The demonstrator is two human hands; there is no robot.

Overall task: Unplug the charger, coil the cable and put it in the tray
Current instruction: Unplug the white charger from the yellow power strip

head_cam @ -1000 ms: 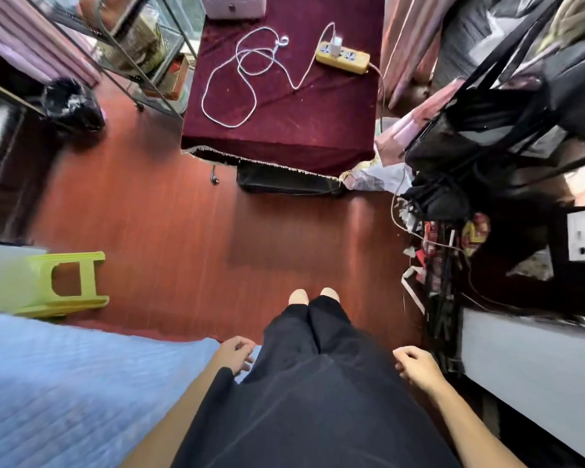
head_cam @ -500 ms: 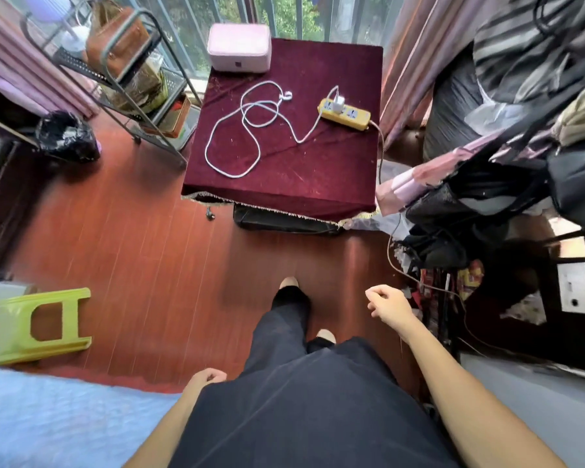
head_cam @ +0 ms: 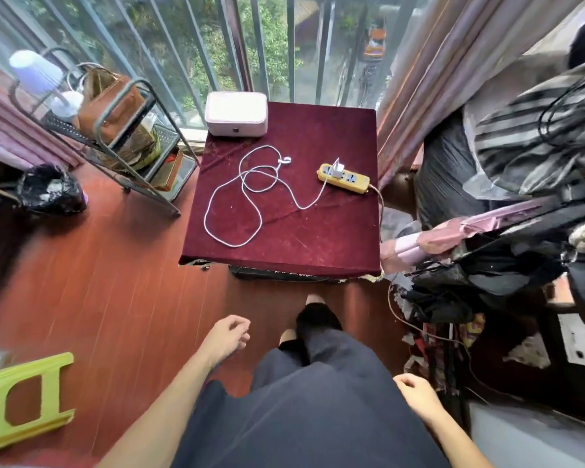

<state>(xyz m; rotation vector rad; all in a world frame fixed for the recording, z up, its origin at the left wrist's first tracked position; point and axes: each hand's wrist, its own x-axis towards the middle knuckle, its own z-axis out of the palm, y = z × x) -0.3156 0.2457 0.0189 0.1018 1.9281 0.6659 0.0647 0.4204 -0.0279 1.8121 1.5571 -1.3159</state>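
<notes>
Since half a second ago the person has stepped closer to the tabletop [head_cam: 335, 244], which now fills more of the view, and the arms have swapped: the left hand [head_cam: 228, 336] has swung forward while the right hand [head_cam: 416, 393] has dropped back beside the dark trousers [head_cam: 311, 410]. Both hands are empty, their fingers loosely curled and not closed on anything, well short of the tabletop. On its maroon cloth the white charger [head_cam: 337, 169] sits plugged into the yellow power strip [head_cam: 345, 178] near the tabletop's right edge. Its white cable [head_cam: 232, 211] runs left from the charger in loose, uncoiled loops across the middle of the cloth. A pale pink case [head_cam: 236, 113] stands at the tabletop's far left corner, closed. Left of the tabletop stands a metal rack [head_cam: 115, 136]; a green stool [head_cam: 24, 400] lies on the wooden floor [head_cam: 122, 298].
</notes>
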